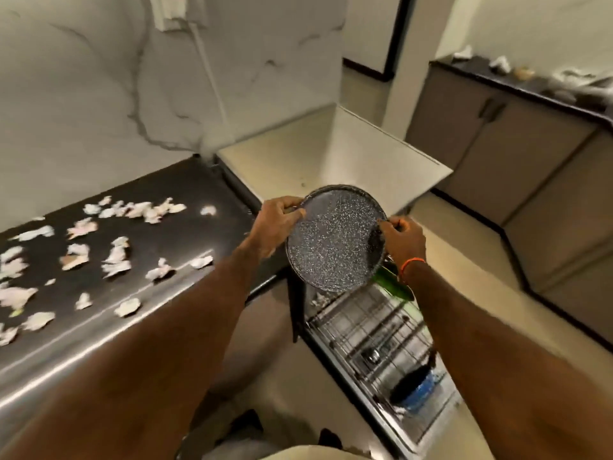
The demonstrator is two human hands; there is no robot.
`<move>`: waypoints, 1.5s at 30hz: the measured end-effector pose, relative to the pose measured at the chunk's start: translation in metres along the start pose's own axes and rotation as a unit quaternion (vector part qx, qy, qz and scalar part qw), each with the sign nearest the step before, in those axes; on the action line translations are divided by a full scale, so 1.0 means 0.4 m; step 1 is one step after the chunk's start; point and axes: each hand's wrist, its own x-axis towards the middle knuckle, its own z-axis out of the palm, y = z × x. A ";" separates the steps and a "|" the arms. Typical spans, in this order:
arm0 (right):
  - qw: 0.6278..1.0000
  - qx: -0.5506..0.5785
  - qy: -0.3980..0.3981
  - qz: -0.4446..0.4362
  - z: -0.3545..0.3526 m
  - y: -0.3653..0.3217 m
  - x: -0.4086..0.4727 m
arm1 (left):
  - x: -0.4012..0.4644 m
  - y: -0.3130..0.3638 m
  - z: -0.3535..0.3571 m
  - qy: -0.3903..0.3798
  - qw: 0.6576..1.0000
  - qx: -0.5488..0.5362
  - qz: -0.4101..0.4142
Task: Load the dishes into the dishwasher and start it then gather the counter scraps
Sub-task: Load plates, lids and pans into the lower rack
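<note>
Plate (333, 239), round, dark and white-speckled, with a raised rim, was held in the air between both hands, above the far end of the open dishwasher rack (374, 330). Left hand (275, 224) gripped the left rim, thumb curled over the upper face near the edge and fingers wrapped behind it. Right hand (403, 239) pinched the right rim, fingertips closed on the edge. The two hands sat on opposite sides of the plate, well apart, with the full disc between them.

The plate was tilted, its speckled upper face turned toward the camera and slightly upward, its lower edge nearest the rack. Being circular, it had no evident long axis; the line between the two grips ran roughly left to right across the view.

An orange band (411, 262) circled the right wrist. Below the plate a green item (394, 285) lay at the far end of the wire rack; its kind could not be told. A blue bowl with a dark interior (414, 385) stood nearer in the same rack.

To the left, the dark desk (185, 207) carried many scattered pale scraps (116, 257). A white ledge (331, 154) stood beyond the plate, and a marble-patterned wall (116, 78) rose behind the desk. The frame was motion-blurred.
</note>
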 end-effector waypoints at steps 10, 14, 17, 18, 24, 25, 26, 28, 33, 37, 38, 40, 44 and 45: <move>0.961 0.000 0.035 0.274 -0.156 0.460 -0.037 | 0.127 -0.239 0.453 -0.181 0.961 0.017 -0.209; 0.938 -0.005 0.011 0.347 -0.129 0.599 -0.024 | 0.173 -0.413 0.519 -0.241 0.928 0.065 -0.278; 0.922 0.007 0.007 0.386 -0.081 0.676 -0.006 | 0.192 -0.498 0.564 -0.243 0.916 0.081 -0.310; 0.920 0.012 0.003 0.391 -0.066 0.685 -0.005 | 0.189 -0.517 0.571 -0.229 0.916 0.086 -0.319; 0.936 0.007 0.032 0.350 0.005 0.778 0.081 | 0.252 -0.675 0.685 -0.136 0.942 0.132 -0.275; 0.941 0.008 0.039 0.337 0.017 0.816 0.110 | 0.277 -0.711 0.712 -0.126 0.946 0.138 -0.264; 0.945 0.009 0.046 0.324 0.030 0.854 0.138 | 0.304 -0.744 0.740 -0.115 0.951 0.141 -0.249; 0.955 0.010 0.051 0.292 0.048 0.919 0.193 | 0.357 -0.797 0.794 -0.098 0.961 0.143 -0.213; 0.970 -0.011 0.106 0.218 0.104 1.087 0.331 | 0.487 -0.894 0.946 -0.073 0.979 0.133 -0.136; 0.977 -0.038 0.156 0.142 0.160 1.199 0.435 | 0.585 -0.985 1.036 -0.018 0.988 0.129 -0.089; 0.978 -0.045 0.159 0.131 0.173 1.225 0.455 | 0.604 -1.002 1.052 -0.007 0.989 0.119 -0.083; 0.978 -0.054 0.163 0.120 0.202 1.283 0.484 | 0.632 -1.024 1.082 0.004 0.989 0.130 -0.072; 0.977 -0.062 0.161 0.125 0.257 1.359 0.501 | 0.670 -1.074 1.121 -0.012 0.986 0.161 -0.038; 0.976 -0.066 0.161 0.129 0.267 1.375 0.502 | 0.676 -1.082 1.129 -0.019 0.985 0.168 -0.035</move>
